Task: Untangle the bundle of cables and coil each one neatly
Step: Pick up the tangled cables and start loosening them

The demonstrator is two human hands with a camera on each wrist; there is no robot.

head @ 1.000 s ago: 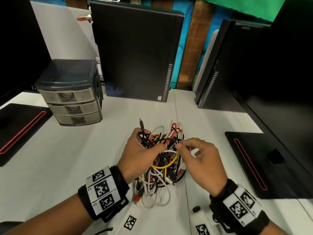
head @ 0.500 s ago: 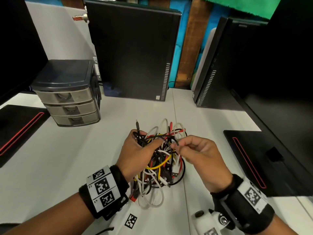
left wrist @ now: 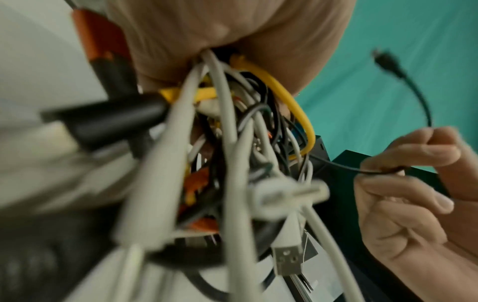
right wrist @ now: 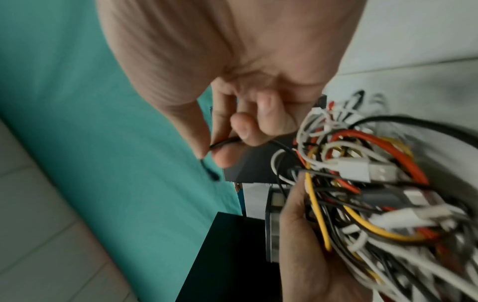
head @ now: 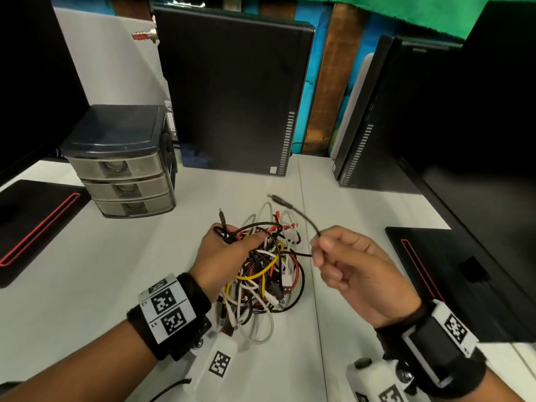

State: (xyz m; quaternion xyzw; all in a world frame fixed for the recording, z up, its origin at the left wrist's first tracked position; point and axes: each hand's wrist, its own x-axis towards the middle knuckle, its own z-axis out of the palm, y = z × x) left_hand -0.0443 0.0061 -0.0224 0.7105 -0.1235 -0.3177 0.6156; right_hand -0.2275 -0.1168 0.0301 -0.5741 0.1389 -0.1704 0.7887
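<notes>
A tangled bundle of cables point(head: 266, 265) in white, black, red and yellow hangs over the white table point(head: 87, 285). My left hand point(head: 223, 253) grips the bundle from its left side, fingers curled into the strands. My right hand point(head: 342, 262) is to the right of the bundle and pinches a thin black cable point(head: 301, 216) between thumb and forefinger. That cable's free end with its small plug point(head: 280, 200) arcs up and away over the bundle. The same black cable point(left wrist: 419, 98) shows in the left wrist view, and the pinch on the black cable point(right wrist: 225, 143) in the right wrist view.
A small grey three-drawer unit point(head: 121, 163) stands at the back left. Black computer cases point(head: 235, 94) stand upright behind the bundle and at the right point(head: 406, 117). Black mats with red lines lie at the left point(head: 32, 224) and right point(head: 452, 271) table edges.
My right hand has moved right and away from the bundle, drawing the thin black cable's plug end out into the air. The left hand keeps its grip on the bundle.
</notes>
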